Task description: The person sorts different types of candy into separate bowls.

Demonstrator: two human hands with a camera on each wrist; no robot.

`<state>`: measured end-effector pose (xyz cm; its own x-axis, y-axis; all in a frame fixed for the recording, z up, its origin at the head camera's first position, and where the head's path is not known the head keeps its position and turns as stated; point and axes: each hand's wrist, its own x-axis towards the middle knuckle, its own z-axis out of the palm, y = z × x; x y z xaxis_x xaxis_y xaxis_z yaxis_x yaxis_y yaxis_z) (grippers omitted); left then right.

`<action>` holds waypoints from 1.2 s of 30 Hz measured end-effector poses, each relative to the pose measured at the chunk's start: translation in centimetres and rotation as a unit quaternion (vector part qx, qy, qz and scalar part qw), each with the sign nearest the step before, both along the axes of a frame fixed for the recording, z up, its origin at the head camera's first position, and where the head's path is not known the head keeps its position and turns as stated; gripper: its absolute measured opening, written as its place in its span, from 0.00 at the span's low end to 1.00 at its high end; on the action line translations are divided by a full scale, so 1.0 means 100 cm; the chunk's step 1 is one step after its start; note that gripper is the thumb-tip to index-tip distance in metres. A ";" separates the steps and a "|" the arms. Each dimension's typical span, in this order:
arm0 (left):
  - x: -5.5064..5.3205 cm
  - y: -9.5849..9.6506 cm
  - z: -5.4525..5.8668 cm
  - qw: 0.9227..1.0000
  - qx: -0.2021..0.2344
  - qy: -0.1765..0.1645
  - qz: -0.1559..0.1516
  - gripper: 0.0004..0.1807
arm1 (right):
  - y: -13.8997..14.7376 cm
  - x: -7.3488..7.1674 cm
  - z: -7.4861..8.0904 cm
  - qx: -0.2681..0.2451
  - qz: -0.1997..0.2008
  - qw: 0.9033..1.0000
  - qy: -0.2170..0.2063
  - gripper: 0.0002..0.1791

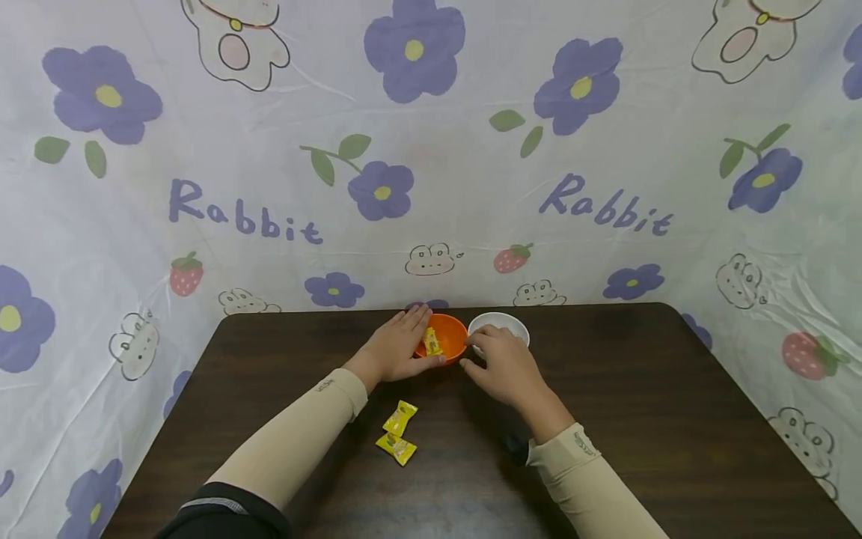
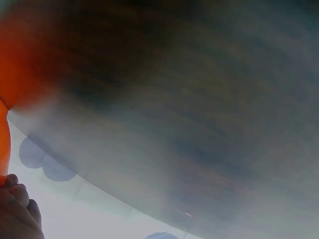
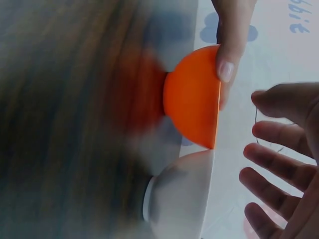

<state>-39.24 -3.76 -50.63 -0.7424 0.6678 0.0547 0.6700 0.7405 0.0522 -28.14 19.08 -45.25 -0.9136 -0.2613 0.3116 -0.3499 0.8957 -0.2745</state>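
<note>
My left hand [image 1: 397,348] rests against the left and near side of an orange bowl [image 1: 454,335], fingers straight and thumb along the rim. Inside that bowl lies a yellow wrapped candy [image 1: 432,343]. Beside it, rims meeting, stands a white bowl [image 1: 521,329], its inside mostly hidden by my right hand [image 1: 505,367]. In the right wrist view, the right hand's fingers [image 3: 271,162] are spread and loosely bent above the rims, holding nothing. The left wrist view catches only the edge of the orange bowl [image 2: 4,144] and some left fingers [image 2: 20,209].
Two more yellow wrapped candies, an upper one [image 1: 400,418] and a lower one [image 1: 397,448], lie on the dark wooden table [image 1: 619,397] nearer to me, between the forearms. Behind the bowls, at the table's far edge, hangs a white patterned cloth [image 1: 431,142].
</note>
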 end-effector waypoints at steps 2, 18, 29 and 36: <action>0.000 0.000 0.000 1.000 0.001 -0.002 0.001 0.57 | 0.003 0.006 0.000 -0.003 0.010 1.000 -0.007 0.19; -0.004 -0.003 -0.002 1.000 0.004 -0.001 -0.015 0.58 | 0.004 0.052 -0.002 -0.020 0.061 0.997 -0.031 0.17; -0.009 -0.002 0.004 0.999 -0.018 0.001 -0.027 0.59 | -0.002 0.063 -0.012 -0.018 0.085 0.994 -0.071 0.16; -0.008 -0.003 0.008 0.999 -0.022 0.002 -0.025 0.58 | -0.005 0.065 -0.015 -0.020 0.100 0.992 -0.073 0.16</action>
<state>-40.08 -4.02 -49.86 -0.7084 0.7053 0.0282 0.7058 0.7082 0.0173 -21.60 18.56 -46.73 -0.8806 -0.4322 0.1941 -0.4738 0.8000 -0.3681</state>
